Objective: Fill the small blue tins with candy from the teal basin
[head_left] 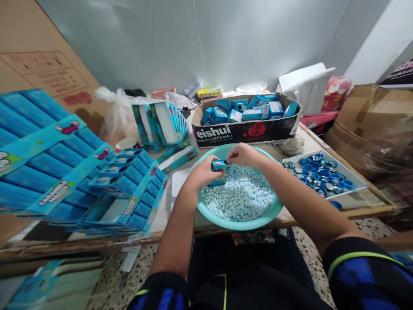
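Note:
My left hand [204, 173] is wrapped around a small blue candy box [218, 165], held over the left side of a round turquoise basin [239, 227]. Pale blue and white candies [238, 193] fill much of the basin. Close to the box's top right edge is my right hand [239, 155], its fingers pinched together. Whether those fingertips hold a flap or something small cannot be made out. Part of the box is hidden by my left fingers.
Display cartons of blue boxes [64, 172] are stacked at left. Behind the basin stands a black-sided carton [238, 134] with loose blue boxes. A white tray [348, 194] of blue caps lies right. Empty display cartons [164, 125] and plastic bags [118, 114] sit behind.

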A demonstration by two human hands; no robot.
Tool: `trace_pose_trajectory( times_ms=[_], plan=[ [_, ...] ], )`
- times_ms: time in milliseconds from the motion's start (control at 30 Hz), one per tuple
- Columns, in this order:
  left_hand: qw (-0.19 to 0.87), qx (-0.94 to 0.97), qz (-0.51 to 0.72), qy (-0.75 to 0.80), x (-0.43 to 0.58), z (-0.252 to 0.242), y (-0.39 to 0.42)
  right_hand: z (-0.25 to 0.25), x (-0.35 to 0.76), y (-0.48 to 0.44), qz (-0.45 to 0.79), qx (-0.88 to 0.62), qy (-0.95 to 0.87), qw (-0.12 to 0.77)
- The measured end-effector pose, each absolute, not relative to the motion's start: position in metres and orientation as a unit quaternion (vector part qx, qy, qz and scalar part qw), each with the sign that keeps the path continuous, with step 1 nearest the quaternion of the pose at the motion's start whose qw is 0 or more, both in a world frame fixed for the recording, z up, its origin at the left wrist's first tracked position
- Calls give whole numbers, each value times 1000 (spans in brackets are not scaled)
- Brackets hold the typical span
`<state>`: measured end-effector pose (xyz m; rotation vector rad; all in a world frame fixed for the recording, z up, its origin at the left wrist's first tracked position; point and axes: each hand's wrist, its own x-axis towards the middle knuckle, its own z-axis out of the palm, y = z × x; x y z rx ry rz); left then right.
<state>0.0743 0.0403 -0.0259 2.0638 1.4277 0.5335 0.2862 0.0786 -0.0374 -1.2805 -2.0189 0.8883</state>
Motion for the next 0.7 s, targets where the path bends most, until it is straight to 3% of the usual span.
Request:
trace_pose_trajectory(
  times_ms=[167, 267, 333, 500, 600, 700],
  plan=[
    [301, 758, 220, 535, 76, -26, 41, -48, 278, 83, 453, -417, -682, 394],
    [321, 725, 263, 549, 76, -28, 45, -46, 284, 90, 356, -480, -683, 420],
    [332, 693, 322, 553, 75, -30, 48, -44, 289, 93, 300, -558, -695, 340],
    [353, 614, 457, 537, 73, -36, 56, -42, 278, 72, 317, -587, -744, 16],
    [360, 602, 476, 530, 73, -39, 58, -41, 255, 46, 303, -515, -795, -108],
    [358, 616, 456, 534, 74, -40, 58, -42, 240, 29, 320, -436, -825, -162]
  ],
)
